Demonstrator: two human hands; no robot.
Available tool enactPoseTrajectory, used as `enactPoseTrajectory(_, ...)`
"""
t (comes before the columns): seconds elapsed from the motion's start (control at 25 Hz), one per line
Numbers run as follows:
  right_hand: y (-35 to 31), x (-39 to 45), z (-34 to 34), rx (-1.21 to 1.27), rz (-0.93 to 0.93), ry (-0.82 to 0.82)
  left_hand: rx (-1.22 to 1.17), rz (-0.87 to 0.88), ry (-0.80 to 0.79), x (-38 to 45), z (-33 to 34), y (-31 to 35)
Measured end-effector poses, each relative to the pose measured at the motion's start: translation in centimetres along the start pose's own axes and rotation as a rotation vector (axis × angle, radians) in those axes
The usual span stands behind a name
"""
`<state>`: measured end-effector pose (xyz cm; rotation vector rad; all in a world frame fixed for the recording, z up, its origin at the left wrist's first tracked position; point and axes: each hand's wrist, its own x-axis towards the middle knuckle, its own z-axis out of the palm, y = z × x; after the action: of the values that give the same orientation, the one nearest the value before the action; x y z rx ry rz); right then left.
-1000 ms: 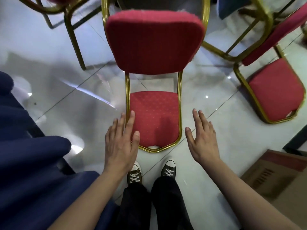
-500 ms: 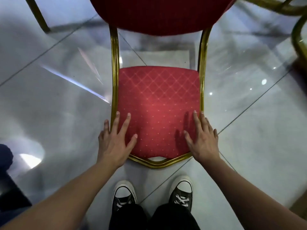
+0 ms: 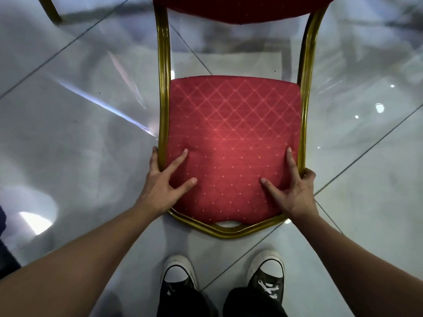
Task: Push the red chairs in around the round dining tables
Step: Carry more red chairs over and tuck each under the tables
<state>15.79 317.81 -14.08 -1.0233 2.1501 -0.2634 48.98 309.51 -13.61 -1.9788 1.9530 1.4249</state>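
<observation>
Directly below me stands a red chair (image 3: 233,133) with a diamond-patterned seat and a gold metal frame (image 3: 163,88); its red backrest (image 3: 240,8) is cut off at the top edge. My left hand (image 3: 160,186) grips the seat's left side, thumb and forefinger on the cushion and the other fingers outside the frame tube. My right hand (image 3: 295,193) grips the right side the same way, with fingers curled over the frame tube. No dining table is in view.
My two dark sneakers (image 3: 178,275) (image 3: 266,271) stand on the glossy grey tiled floor (image 3: 80,133) just behind the seat's front edge. A gold leg of another chair (image 3: 51,10) shows at the top left. Dark blue fabric (image 3: 1,225) touches the left edge.
My head has come down closer over the chair. Both hands went from hovering flat near the seat's front corners to gripping the seat's two sides over the frame.
</observation>
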Motion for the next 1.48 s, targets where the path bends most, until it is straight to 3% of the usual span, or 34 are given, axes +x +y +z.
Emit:
enactPoseTrajectory(0.28,-2.7,-4.8,-2.9,-0.019,0.011,-0.025,0.152,-0.009,0.091,-4.6,-3.1,1.6)
enactPoseTrajectory(0.96,-14.5,-30.4,-20.6,-0.121,0.185,-0.152,0.387,-0.235,-0.140,-29.1,-19.0,15.0)
enactPoseTrajectory(1.48,-23.3,-40.6,-35.9,-0.306,0.293,-0.399,0.400,-0.291,-0.217,-41.6,-30.2,26.8)
